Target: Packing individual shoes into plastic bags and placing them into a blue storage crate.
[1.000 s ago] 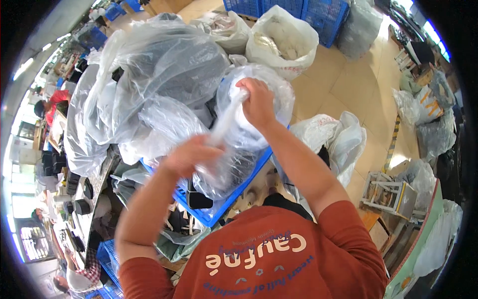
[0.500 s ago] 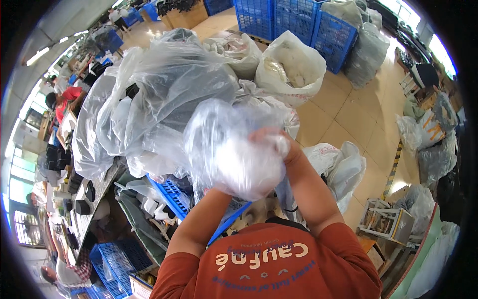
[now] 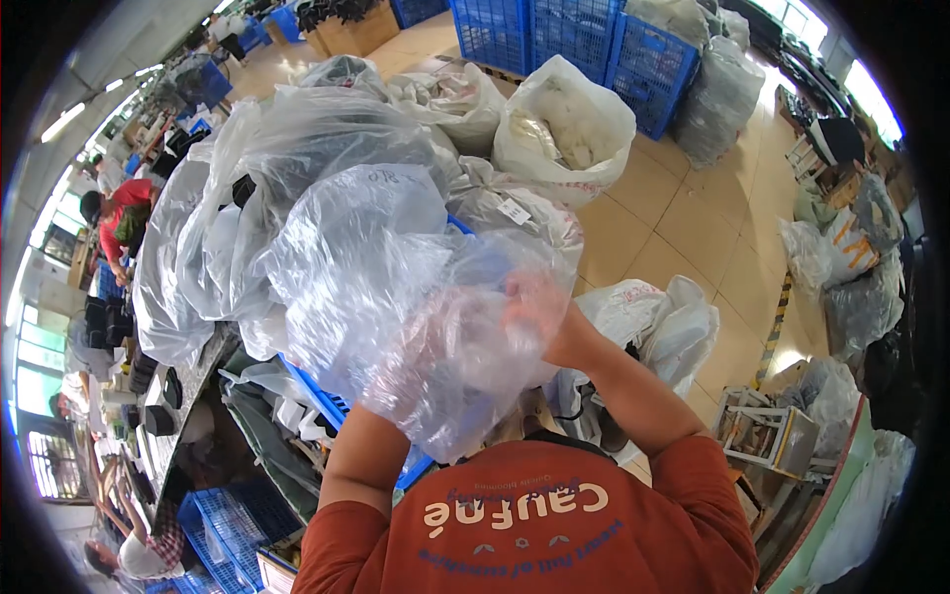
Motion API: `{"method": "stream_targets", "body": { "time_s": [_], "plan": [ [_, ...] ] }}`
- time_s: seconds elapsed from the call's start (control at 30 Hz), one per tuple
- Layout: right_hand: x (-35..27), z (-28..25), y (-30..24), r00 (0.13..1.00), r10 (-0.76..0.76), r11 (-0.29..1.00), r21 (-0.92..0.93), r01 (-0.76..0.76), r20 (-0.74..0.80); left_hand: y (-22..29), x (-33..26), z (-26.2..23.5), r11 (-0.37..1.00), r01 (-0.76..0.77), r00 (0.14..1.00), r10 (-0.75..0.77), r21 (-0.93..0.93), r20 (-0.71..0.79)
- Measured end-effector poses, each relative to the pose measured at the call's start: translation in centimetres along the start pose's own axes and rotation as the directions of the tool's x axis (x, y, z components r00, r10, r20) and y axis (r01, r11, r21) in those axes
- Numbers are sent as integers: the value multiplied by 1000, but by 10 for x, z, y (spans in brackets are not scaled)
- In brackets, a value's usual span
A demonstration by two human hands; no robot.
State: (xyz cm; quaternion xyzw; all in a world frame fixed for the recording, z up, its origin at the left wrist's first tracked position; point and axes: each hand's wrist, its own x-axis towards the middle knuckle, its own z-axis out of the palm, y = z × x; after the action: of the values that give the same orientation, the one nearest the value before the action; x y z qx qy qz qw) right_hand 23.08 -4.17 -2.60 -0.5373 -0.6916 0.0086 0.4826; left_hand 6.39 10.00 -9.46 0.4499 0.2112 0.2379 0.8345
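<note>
A large clear plastic bag (image 3: 346, 267), wrinkled and spread open, hangs in front of my body above a blue crate (image 3: 315, 391). My right hand (image 3: 536, 312) grips the bag's right side with bent fingers, slightly smeared by motion. My left hand (image 3: 421, 342) shows only as a faint pinkish shape through the plastic, and its fingers cannot be made out. Behind the bag bulges a heap of big filled translucent bags (image 3: 327, 129). To its right stands a white woven sack (image 3: 475, 213) with a small white label.
An open white sack (image 3: 569, 124) stands beyond, before stacked blue crates (image 3: 564, 40). White sacks (image 3: 658, 322) lie by my right arm. At far right are a metal-framed stool (image 3: 767, 436) and bagged goods (image 3: 856, 257). Other people (image 3: 124, 218) work along a bench at left.
The bunched plastic bag has been opened out and now spreads left and toward me, covering my left hand. My right hand has come slightly nearer my body.
</note>
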Motion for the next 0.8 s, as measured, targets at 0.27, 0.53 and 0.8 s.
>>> {"method": "stream_targets", "body": {
  "time_s": [0.27, 0.53, 0.8],
  "plan": [
    [-39, 51, 15, 911, 411, 907, 116, -405, -38, -8, 2, 22, 933, 200, 977, -165, -300, 137],
    [-51, 83, 30, 424, 905, 192, 863, -468, 28, -4, -5, 67, 231, -288, 949, 195, 929, 246],
    [-78, 76, 25, 372, 928, 39, 995, -92, -2, -35, 8, 13, 546, -164, 974, 222, 822, 47]
  ]
}}
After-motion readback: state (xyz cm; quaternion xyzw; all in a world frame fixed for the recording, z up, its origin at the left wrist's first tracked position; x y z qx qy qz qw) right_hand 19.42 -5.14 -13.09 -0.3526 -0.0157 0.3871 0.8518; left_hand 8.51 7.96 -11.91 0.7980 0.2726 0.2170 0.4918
